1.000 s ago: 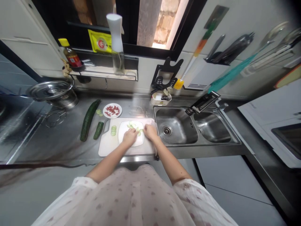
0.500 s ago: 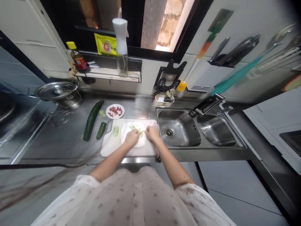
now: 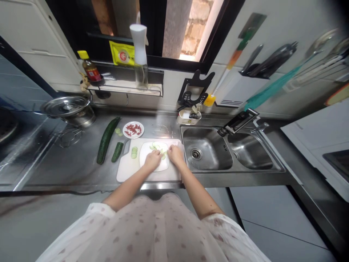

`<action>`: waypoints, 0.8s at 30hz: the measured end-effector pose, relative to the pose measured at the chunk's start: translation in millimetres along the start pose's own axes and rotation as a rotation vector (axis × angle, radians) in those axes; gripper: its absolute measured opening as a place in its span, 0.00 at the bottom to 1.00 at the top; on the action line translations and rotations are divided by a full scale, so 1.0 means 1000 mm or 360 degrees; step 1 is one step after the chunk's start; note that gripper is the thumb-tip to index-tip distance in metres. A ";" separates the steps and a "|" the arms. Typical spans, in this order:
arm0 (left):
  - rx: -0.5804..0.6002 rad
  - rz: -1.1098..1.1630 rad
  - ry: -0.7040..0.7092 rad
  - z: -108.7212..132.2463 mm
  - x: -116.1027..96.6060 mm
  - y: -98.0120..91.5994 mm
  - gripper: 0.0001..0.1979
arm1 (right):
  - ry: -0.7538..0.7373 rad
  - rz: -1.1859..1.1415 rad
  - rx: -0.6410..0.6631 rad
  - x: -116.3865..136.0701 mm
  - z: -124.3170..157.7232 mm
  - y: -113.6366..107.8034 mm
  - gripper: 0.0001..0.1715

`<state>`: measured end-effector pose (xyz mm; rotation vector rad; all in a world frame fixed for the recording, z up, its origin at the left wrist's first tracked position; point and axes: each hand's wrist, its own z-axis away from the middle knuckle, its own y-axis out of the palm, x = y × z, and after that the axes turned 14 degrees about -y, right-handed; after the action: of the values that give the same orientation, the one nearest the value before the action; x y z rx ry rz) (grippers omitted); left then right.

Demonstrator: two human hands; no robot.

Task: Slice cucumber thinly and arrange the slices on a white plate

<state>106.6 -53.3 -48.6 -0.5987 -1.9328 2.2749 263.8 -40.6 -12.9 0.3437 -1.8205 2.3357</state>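
A white plate (image 3: 145, 163) rests on a white cutting board (image 3: 125, 173), with pale green cucumber slices (image 3: 155, 146) along its far part. My left hand (image 3: 153, 160) is over the plate's middle, fingers closed on cucumber slices that its fingers partly hide. At the plate's right edge my right hand (image 3: 175, 153) pinches at a cucumber slice, its fingertips close to those of the left. A short overlapping row of cucumber slices (image 3: 134, 152) lies on the board left of the plate. Further left are a cut cucumber piece (image 3: 117, 152) and a long cucumber (image 3: 107, 141).
Behind the board sits a small plate of chopped red pieces (image 3: 133, 130), with a few loose slices (image 3: 117, 130) beside it. A double sink (image 3: 207, 149) adjoins the board's right side. A lidded pot (image 3: 79, 112) and a wire rack (image 3: 69, 137) stand at the left.
The camera view has shifted slightly. My right hand is marginally further left, and both hands stay closed over the plate among the cucumber slices.
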 end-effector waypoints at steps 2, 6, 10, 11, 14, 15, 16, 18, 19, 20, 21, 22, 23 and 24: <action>-0.0002 -0.0019 0.0006 0.001 0.000 -0.001 0.17 | 0.0003 0.0031 -0.0032 0.007 -0.003 -0.002 0.13; 0.0017 -0.0043 0.0005 0.002 -0.001 -0.004 0.19 | -0.0039 0.0102 0.0037 0.018 -0.010 -0.003 0.19; 0.0031 -0.0047 0.0016 0.002 -0.001 -0.007 0.19 | -0.0046 0.0137 0.0076 0.021 -0.013 -0.002 0.20; 0.0038 -0.0043 0.0016 0.002 -0.001 -0.008 0.19 | -0.0043 0.0135 0.0077 0.021 -0.013 -0.002 0.20; 0.0069 -0.0028 0.0006 0.001 -0.002 -0.010 0.19 | -0.0036 0.0126 0.0086 0.020 -0.013 -0.002 0.20; 0.0079 -0.0024 0.0004 0.001 -0.002 -0.010 0.19 | -0.0033 0.0121 0.0090 0.019 -0.012 -0.003 0.20; 0.0086 -0.0020 -0.0001 0.001 -0.002 -0.010 0.19 | -0.0028 0.0112 0.0093 0.019 -0.012 -0.003 0.20; 0.0099 -0.0007 -0.0008 0.001 -0.002 -0.011 0.18 | -0.0012 0.0089 0.0093 0.018 -0.012 -0.003 0.19; 0.0106 0.0000 -0.0013 0.001 -0.002 -0.012 0.18 | -0.0003 0.0077 0.0091 0.018 -0.012 -0.003 0.19; 0.0111 0.0008 -0.0017 0.000 -0.002 -0.012 0.18 | 0.0005 0.0066 0.0089 0.018 -0.013 -0.003 0.19; 0.0115 0.0015 -0.0018 0.000 -0.003 -0.013 0.18 | 0.0012 0.0057 0.0086 0.019 -0.013 -0.003 0.18; 0.0116 0.0020 -0.0018 0.000 -0.003 -0.014 0.18 | 0.0015 0.0050 0.0085 0.019 -0.013 -0.002 0.18; 0.0116 0.0021 -0.0015 0.000 -0.003 -0.015 0.19 | 0.0015 0.0042 0.0085 0.019 -0.014 -0.002 0.18; 0.0113 0.0022 -0.0014 0.000 -0.004 -0.016 0.18 | 0.0013 0.0033 0.0082 0.019 -0.014 -0.002 0.17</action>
<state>107.6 -51.5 -32.3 -0.5963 -1.8480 2.3472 244.5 -26.4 -9.4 0.3233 -1.7713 2.3976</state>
